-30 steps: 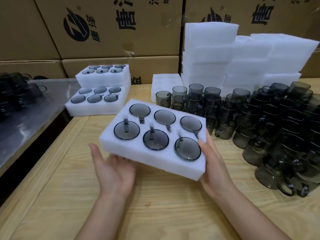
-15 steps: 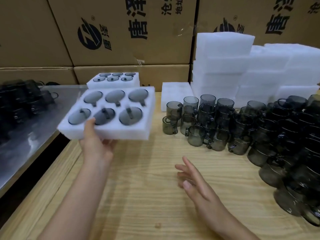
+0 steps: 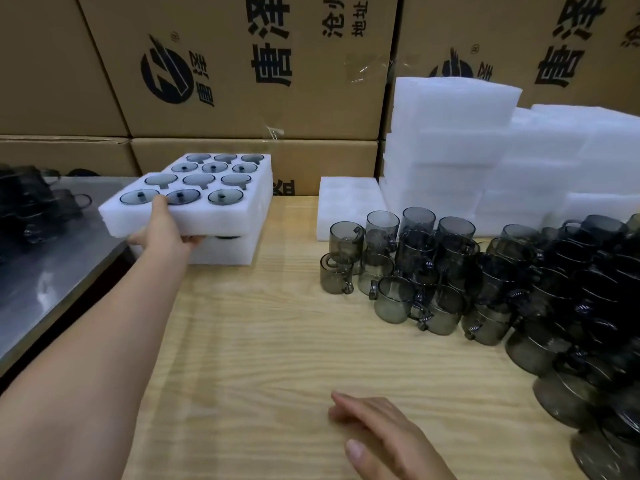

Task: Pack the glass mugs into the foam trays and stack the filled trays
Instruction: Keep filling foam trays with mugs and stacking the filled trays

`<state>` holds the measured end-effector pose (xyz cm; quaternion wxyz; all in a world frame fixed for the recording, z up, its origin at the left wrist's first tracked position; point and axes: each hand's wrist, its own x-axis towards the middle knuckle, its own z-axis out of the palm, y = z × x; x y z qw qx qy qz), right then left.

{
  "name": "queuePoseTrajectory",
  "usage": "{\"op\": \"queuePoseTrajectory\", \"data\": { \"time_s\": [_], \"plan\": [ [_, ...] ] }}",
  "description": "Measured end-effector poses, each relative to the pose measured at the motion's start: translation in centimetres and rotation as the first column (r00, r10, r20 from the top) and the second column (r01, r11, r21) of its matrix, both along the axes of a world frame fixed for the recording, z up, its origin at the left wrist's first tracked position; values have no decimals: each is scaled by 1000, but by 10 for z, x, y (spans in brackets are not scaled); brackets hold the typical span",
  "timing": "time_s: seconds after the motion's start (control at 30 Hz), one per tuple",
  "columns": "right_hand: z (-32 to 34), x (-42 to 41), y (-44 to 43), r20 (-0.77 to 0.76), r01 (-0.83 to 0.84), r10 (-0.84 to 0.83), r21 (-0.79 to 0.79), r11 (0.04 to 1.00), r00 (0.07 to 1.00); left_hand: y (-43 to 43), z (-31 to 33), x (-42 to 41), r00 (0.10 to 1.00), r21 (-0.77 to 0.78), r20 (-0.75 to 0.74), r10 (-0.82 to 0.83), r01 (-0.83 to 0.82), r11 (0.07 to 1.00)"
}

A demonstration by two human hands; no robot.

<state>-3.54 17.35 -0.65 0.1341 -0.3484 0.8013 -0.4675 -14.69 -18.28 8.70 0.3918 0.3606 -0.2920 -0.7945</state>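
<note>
My left hand (image 3: 162,226) grips the near edge of a filled white foam tray (image 3: 214,216), thumb on top and fingers underneath. The tray holds several smoky grey glass mugs and hangs just above another filled tray (image 3: 228,249) at the table's far left. Behind them stands a taller stack of filled trays (image 3: 258,164). My right hand (image 3: 377,431) hovers low over the wooden table (image 3: 263,341) near the front, fingers straight, holding nothing. Loose glass mugs (image 3: 450,271) crowd the right side, some stacked.
Empty foam trays (image 3: 450,143) are piled at the back right, with one lone empty tray (image 3: 349,209) in front of them. Cardboard boxes (image 3: 242,71) form a wall behind. A steel table (image 3: 45,271) with more mugs stands to the left.
My left hand alone has carried the filled tray left and away, down over the tray at the far left. My right hand let go of it and dropped towards the table.
</note>
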Motion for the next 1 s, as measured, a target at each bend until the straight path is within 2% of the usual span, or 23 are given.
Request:
{"op": "queuePoseTrajectory", "data": {
  "time_s": [0.1,0.27,0.4,0.43,0.5,0.57,0.73,0.8,0.83,0.87,0.9,0.93,0.97,1.0],
  "plan": [
    [-1,-2,-2,5,13,-13,2,1000,1000,-5,-7,-10,997,3,65,34,-34,999],
    [-3,0,-2,-28,50,-52,-49,998,998,-15,-8,-16,986,-71,164,-39,51,996],
    [-2,0,-1,-30,47,-48,-47,998,998,-22,-10,-24,940,-153,340,-15,71,986],
    [-2,1,-1,-34,54,-55,-52,997,998,-25,-12,-26,892,-220,450,30,78,972],
    [-1,2,0,-53,56,-58,-48,997,997,-26,-17,-25,716,-316,691,100,174,933],
    [0,2,-1,-73,45,-47,-38,998,996,-23,-23,-21,596,-341,798,91,321,883],
    [-1,2,-1,-92,30,-33,-24,999,995,-25,-26,-15,509,-349,858,67,482,804],
    [-1,2,-2,-89,43,-45,-28,999,995,-21,-18,-12,525,-321,851,26,481,816],
    [-2,2,-2,-89,44,-46,-26,999,995,-15,-14,-10,539,-343,840,52,455,822],
    [-2,1,-2,-89,42,-44,-23,999,995,-7,-13,-8,569,-449,806,166,404,797],
    [-3,0,-3,-91,34,-36,-23,999,995,3,-14,-9,642,-657,678,358,310,687],
    [-4,-1,-3,-99,26,-29,-31,999,995,17,-16,-11,748,-865,432,504,185,466],
    [-5,-1,-4,-104,24,-28,-40,999,994,38,-16,-15,851,-973,190,490,98,208],
    [-6,-2,-5,-105,27,-32,-53,998,994,59,-16,-21,919,-997,64,388,74,-11]
  ]
}}
